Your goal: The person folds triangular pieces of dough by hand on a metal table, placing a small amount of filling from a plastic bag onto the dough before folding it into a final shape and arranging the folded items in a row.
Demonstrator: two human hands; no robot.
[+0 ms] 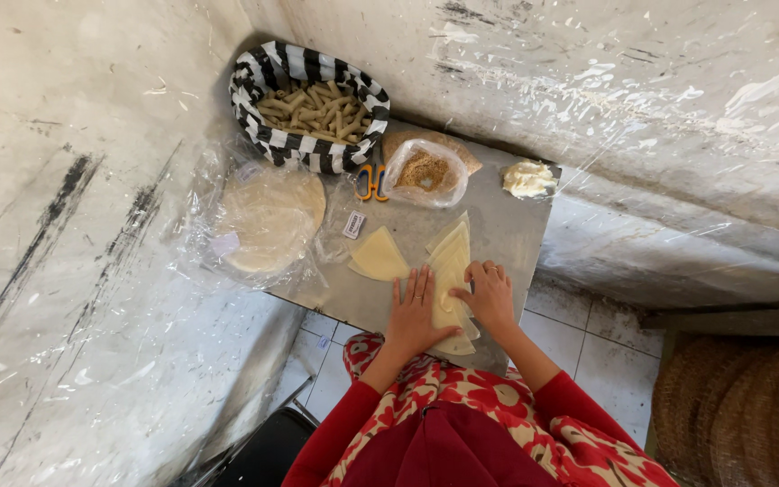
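A stack of pale, thin dough wedges (451, 271) lies near the front edge of a small grey metal table (507, 234), pointed ends fanned toward the wall, and both hands rest on it. The left hand (415, 311) lies flat with fingers together, pressing on the left side of the stack; the right hand (490, 293) sits just beside it on the right, fingers curled with the tips touching the top wedge, as if beginning to lift or fold it, gripping nothing firmly. Just left of the stack, touching or nearly so, lies a single separate wedge (377, 257). The work seems well under way: a black-and-white striped basket (254, 81) at the table's far corner already holds many finished rolled pastries (316, 110), yet several wedges remain unrolled. Behind the stack sit a clear bag of brown crumbly filling (426, 171), orange-handled scissors (371, 180) beside it, and a pale creamy lump (528, 179) at the far right corner. To the left, round dough sheets (268, 221) lie wrapped in clear plastic. The person wears red sleeves and a floral apron.
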